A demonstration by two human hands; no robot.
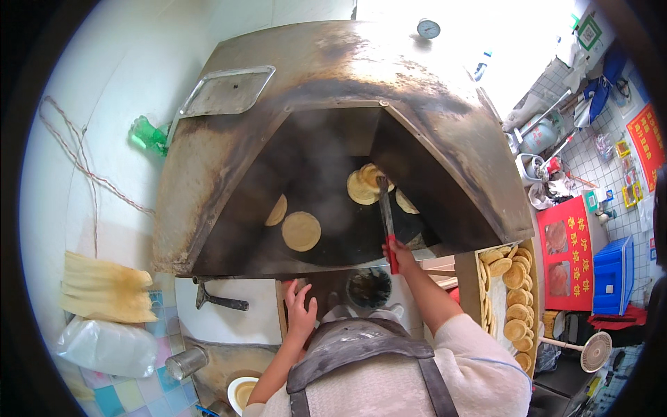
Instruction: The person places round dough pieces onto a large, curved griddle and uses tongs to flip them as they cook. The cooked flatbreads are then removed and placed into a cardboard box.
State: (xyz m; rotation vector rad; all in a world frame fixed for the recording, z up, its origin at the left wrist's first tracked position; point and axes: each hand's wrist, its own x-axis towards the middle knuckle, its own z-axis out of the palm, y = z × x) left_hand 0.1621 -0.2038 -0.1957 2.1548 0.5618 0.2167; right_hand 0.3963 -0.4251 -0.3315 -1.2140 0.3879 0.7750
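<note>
My right hand [400,255] grips the red handle of a long metal tool [386,208], which looks like tongs. Its far end touches browned flatbreads [362,188] that overlap on the dark round baking plate [344,229] inside the oven. Another flatbread [406,202] lies partly hidden by the oven opening's right side. To the left are a pale round flatbread [301,231] and one partly covered flatbread [276,211]. Below the opening, my left hand [300,313] is empty with its fingers apart, beside a white board [234,318].
The soot-stained metal oven [333,68] carries a dial thermometer [428,29]. A black-handled scraper [221,301] lies on the white board. Below the oven stands a dark bucket [369,287]. At right, a wooden tray [473,307] holds several baked flatbreads. A metal cup [186,363] is at lower left.
</note>
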